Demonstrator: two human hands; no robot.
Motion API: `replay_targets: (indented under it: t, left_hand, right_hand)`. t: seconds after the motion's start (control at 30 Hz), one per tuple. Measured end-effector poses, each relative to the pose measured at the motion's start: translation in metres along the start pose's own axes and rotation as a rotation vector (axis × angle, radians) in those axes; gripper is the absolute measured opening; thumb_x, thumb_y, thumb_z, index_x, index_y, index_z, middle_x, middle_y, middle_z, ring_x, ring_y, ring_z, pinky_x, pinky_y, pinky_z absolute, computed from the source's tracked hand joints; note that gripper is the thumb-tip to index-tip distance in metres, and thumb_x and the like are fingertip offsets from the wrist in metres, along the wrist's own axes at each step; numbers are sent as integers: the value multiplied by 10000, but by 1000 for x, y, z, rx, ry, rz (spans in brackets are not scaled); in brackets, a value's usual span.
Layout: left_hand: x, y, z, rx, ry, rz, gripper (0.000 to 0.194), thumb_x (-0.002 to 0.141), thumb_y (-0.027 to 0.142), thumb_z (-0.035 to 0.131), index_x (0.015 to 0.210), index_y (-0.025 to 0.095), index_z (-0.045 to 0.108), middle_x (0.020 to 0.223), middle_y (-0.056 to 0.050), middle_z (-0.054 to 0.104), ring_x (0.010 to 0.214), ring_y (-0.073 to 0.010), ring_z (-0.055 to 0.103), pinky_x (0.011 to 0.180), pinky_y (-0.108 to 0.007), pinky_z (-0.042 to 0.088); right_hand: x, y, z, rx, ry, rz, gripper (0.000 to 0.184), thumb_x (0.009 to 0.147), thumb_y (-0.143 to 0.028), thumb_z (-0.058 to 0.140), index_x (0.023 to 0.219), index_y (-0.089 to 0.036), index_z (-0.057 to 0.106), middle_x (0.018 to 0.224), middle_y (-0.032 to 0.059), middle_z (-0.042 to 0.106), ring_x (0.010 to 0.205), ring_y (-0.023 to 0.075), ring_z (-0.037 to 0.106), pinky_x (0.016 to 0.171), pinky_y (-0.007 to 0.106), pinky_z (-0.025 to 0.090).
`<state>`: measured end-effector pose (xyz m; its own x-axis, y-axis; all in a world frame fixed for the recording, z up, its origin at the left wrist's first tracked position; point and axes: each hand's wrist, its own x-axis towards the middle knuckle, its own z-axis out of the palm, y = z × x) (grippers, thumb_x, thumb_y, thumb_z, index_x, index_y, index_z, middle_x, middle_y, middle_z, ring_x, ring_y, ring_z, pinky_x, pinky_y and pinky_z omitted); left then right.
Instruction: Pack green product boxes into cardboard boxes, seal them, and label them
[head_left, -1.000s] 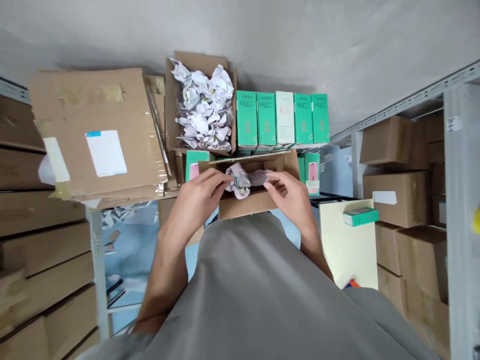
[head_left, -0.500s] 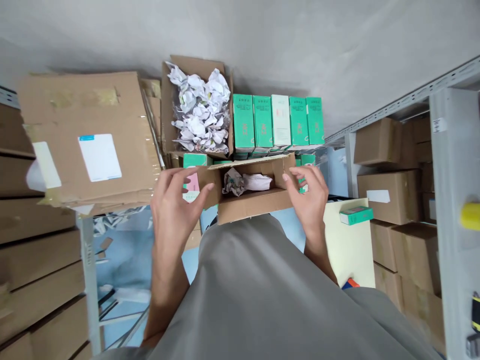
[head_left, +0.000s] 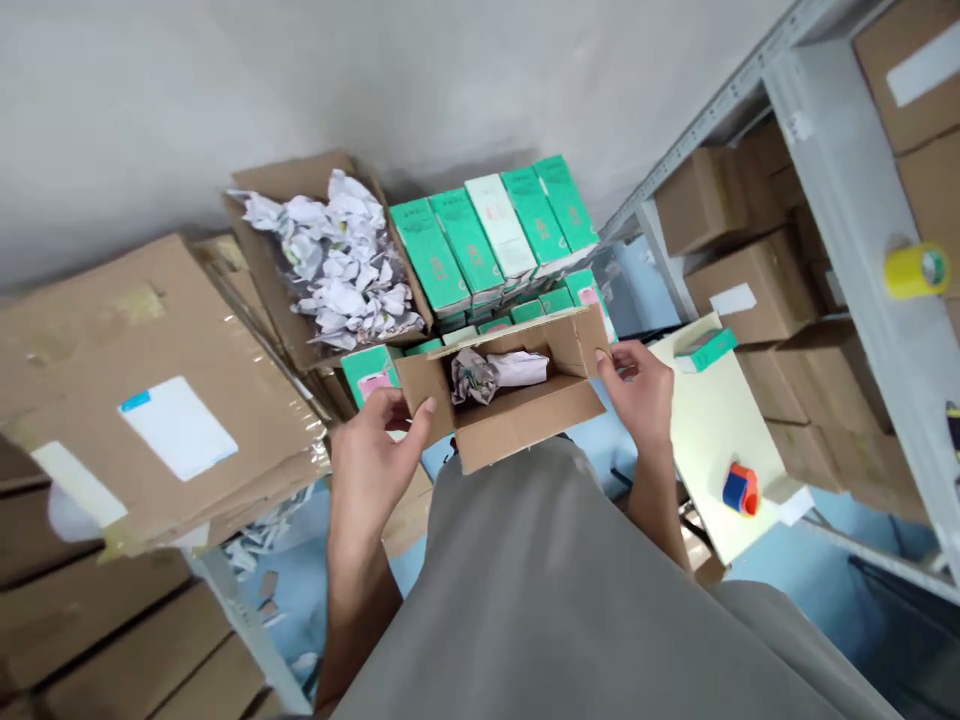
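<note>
A small open cardboard box (head_left: 525,418) is held in front of my body, its flaps spread outward. Inside it lie a crumpled ball of printed paper (head_left: 473,377) and a white crumpled paper piece (head_left: 519,369). My left hand (head_left: 379,455) pinches the left end flap between thumb and fingers. At the opposite end, my right hand (head_left: 637,390) grips the right flap, thumb on its inner face. What lies beneath the papers is hidden.
Behind the box, a larger carton (head_left: 259,265) holds crumpled white paper beside a row of green boxes (head_left: 435,255). A big taped carton (head_left: 90,370) stands left. At right, a pale tabletop (head_left: 701,430) bears a green box (head_left: 706,350) and an orange-and-blue tape dispenser (head_left: 741,490). Yellow tape (head_left: 911,272) sits on shelving.
Both hands have closed onto the end flaps, where before their fingers were more spread. The view has turned to the right, showing more of the pale tabletop.
</note>
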<state>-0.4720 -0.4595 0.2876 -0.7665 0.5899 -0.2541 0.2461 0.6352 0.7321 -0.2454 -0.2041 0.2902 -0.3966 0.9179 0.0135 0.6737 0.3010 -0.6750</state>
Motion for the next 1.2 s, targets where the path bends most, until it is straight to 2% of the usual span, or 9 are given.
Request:
replay_targets:
  t: [0.1, 0.17, 0.27, 0.4, 0.57, 0.83, 0.93, 1.07, 1.2]
  left_hand:
    - [15, 10, 9, -81, -82, 111, 322, 1021, 581, 704, 1007, 260, 681, 959, -22, 819, 881, -233, 792, 816, -345, 615]
    - [27, 20, 25, -102, -141, 194, 313, 1014, 576, 730, 1016, 264, 706, 959, -17, 821, 883, -233, 797, 802, -343, 626]
    - [40, 42, 63, -110, -259, 306, 322, 1007, 581, 758, 1097, 272, 748, 1004, -21, 843, 882, -238, 810, 822, -359, 650]
    - [38, 77, 126, -152, -445, 408, 352, 1024, 560, 749, 1213, 264, 750, 1121, -47, 859, 950, -244, 830, 891, -376, 677]
    - [26, 112, 225, -186, -619, 438, 407, 1015, 587, 740, 1235, 244, 735, 1248, -95, 845, 1056, -273, 835, 952, -406, 686]
    - [18, 181, 438, -41, -771, 498, 345, 991, 475, 716, 1206, 205, 722, 1229, -118, 841, 1065, -278, 823, 940, -400, 691]
    - [15, 207, 507, 17, -850, 501, 308, 993, 428, 708, 1197, 198, 716, 1265, -127, 831, 1083, -278, 818, 939, -401, 692]
    - [15, 230, 570, 16, -935, 453, 268, 959, 368, 698, 1156, 187, 710, 1273, -141, 821, 1108, -280, 812, 934, -395, 692]
    - [17, 241, 603, 65, -968, 421, 222, 898, 329, 741, 1075, 199, 708, 1206, -126, 827, 1092, -271, 807, 995, -404, 674]
  right_hand:
    - [-33, 22, -18, 37, 116, 149, 400, 991, -628, 725, 954, -230, 738, 882, 64, 814, 791, 240, 762, 745, 368, 624]
    - [-58, 38, -31, 56, 194, 240, 419, 994, -648, 725, 966, -230, 731, 891, 64, 816, 782, 236, 765, 736, 368, 631]
    - [-95, 62, -50, 54, 310, 368, 416, 994, -649, 724, 984, -233, 725, 899, 63, 819, 754, 234, 762, 706, 365, 628]
    - [-128, 101, -77, 8, 454, 496, 403, 987, -639, 714, 976, -236, 727, 918, 75, 824, 768, 260, 776, 722, 386, 620]
    - [-140, 179, -114, 8, 521, 623, 439, 973, -674, 669, 971, -237, 712, 913, 103, 826, 791, 298, 791, 758, 422, 618]
    - [-133, 335, -174, 86, 546, 768, 510, 989, -741, 625, 987, -235, 690, 952, 130, 847, 871, 309, 824, 833, 428, 630]
    - [-134, 385, -192, 126, 563, 801, 511, 1001, -749, 623, 977, -240, 665, 1013, 142, 848, 898, 306, 824, 849, 428, 634]
    - [-133, 432, -202, 192, 576, 863, 519, 1004, -748, 625, 1003, -231, 668, 1072, 165, 841, 912, 310, 818, 807, 419, 644]
    - [-127, 460, -197, 248, 584, 934, 497, 1008, -711, 649, 1020, -216, 694, 1109, 180, 844, 903, 308, 813, 788, 412, 650]
